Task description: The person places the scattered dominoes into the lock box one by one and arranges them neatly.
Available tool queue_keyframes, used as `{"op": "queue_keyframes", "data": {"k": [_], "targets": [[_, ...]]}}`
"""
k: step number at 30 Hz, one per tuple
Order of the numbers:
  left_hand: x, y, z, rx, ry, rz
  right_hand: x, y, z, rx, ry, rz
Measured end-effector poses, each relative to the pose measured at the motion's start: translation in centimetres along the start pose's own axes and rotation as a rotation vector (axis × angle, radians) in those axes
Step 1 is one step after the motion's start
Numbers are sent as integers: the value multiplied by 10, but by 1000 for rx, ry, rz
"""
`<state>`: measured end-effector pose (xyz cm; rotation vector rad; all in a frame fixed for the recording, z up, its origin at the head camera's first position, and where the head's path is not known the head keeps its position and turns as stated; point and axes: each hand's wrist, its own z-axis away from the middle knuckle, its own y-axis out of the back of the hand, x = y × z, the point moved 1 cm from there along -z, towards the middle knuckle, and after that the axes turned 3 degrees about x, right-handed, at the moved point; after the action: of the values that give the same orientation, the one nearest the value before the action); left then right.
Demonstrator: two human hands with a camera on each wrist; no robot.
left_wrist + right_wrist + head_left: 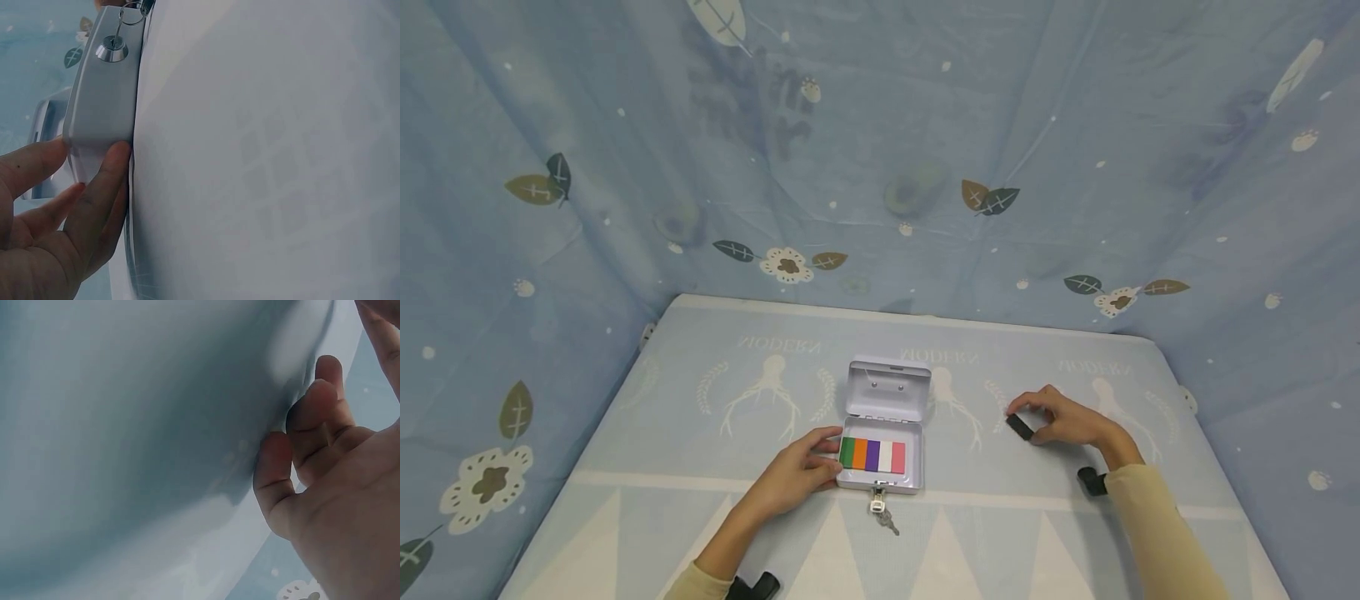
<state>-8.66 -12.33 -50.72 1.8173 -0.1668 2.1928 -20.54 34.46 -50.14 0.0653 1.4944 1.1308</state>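
A small pale metal cash box [916, 487] sits on the table with its lid [889, 392] raised. Several coloured blocks [872, 456] lie side by side inside it: green, orange, purple, white and pink. My left hand [796, 472] touches the box's left side, fingertips at its front corner in the left wrist view. Keys [886, 520] hang from the lock [112, 49] on the front. Off to the right, my right hand [1070, 419] pinches a small black block [1019, 427] between thumb and fingers, close over the table. The right wrist view shows curled fingers [275, 462], not the block.
The box stands on a table [647, 433] with a pale blue patterned cover. A blue printed cloth [880, 150] hangs behind the table and along both sides. Dark wrist-worn devices [1092, 482] show beside the forearms.
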Motion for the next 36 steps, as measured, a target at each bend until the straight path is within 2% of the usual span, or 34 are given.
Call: {"op": "queue_keyframes", "data": {"k": [12, 22, 30, 36], "targets": [[-1, 0, -1, 8, 9, 3, -22, -23, 10, 143, 65, -90], [-1, 0, -1, 6, 6, 3, -39, -41, 11, 189, 78, -44], [-2, 0, -2, 6, 3, -9, -57, -53, 10, 221, 107, -75], [-3, 0, -2, 6, 3, -11, -71, -65, 8, 257, 113, -54]]}}
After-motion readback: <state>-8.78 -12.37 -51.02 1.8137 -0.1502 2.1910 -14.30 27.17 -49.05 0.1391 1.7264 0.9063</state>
